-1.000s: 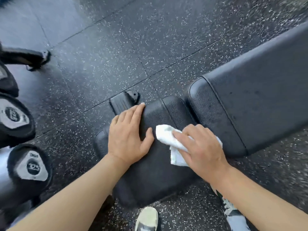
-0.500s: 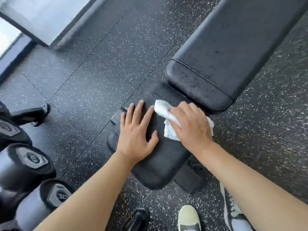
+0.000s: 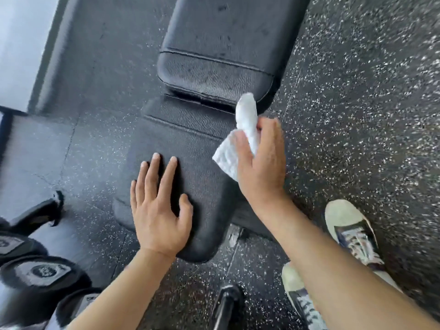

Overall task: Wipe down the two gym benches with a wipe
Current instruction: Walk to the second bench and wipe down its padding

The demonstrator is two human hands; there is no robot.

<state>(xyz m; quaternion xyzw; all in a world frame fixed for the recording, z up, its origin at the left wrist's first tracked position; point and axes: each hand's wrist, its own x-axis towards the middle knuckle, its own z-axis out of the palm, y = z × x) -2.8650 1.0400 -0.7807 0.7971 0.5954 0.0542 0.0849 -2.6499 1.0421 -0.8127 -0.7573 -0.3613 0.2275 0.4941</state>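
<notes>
A black padded gym bench fills the middle of the head view: its seat pad (image 3: 190, 148) is nearest me and its longer back pad (image 3: 221, 44) runs away to the top. My left hand (image 3: 159, 208) lies flat on the seat pad's near left part, fingers spread. My right hand (image 3: 259, 163) grips a crumpled white wipe (image 3: 240, 139) at the seat pad's right edge, beside the gap between the two pads. The wipe's upper end sticks up past my fingers. Only one bench is in view.
Dumbbells (image 3: 42, 272) lie on a rack at the lower left. My two shoes (image 3: 352, 234) stand on the speckled rubber floor (image 3: 357, 103) right of the bench. A black bench foot (image 3: 226, 306) shows at the bottom. A pale wall (image 3: 21, 44) rises at the upper left.
My right hand has carried the wipe from the seat pad's middle to its right edge. My left hand stays flat on the seat. My view has swung so the bench points straight away.
</notes>
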